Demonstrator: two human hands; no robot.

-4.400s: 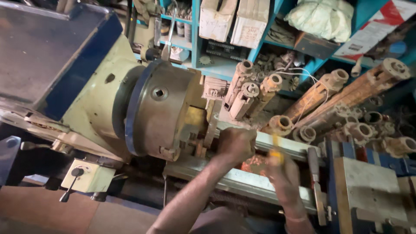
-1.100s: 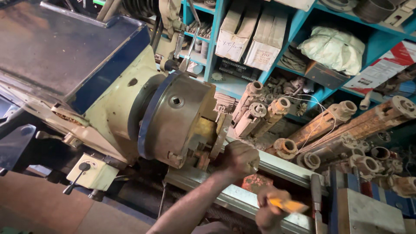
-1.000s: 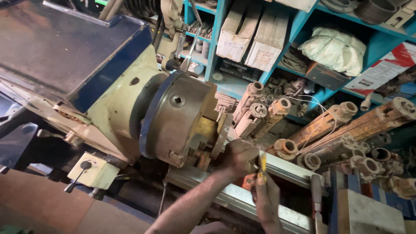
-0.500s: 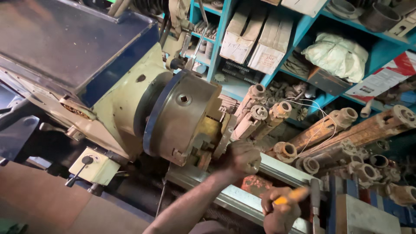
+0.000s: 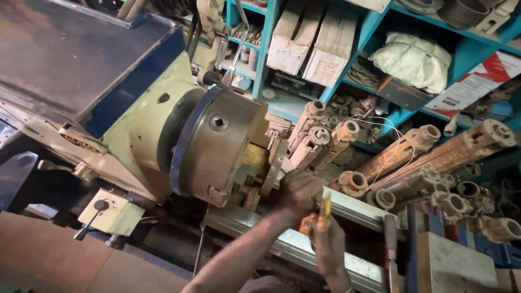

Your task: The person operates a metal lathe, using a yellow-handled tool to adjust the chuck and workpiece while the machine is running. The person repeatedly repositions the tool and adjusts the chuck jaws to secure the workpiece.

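Now both hands work beside the lathe chuck (image 5: 220, 146), left hand (image 5: 298, 191) fisted, right hand (image 5: 328, 247) pinching a yellow-handled tool (image 5: 325, 209)

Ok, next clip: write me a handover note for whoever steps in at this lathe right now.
Left hand: closed in a fist just in front of the round grey steel lathe chuck, by its jaws; what it grips is hidden.
Right hand: holds a slim yellow-handled tool upright, tip beside the left fist.
Things: both hands sit over the pale metal lathe bed; rusty flanged pipes lean behind it, below blue shelves with cardboard boxes.
Done: cannot tell whether any workpiece is clamped.
Left: confirm what the left fist holds.
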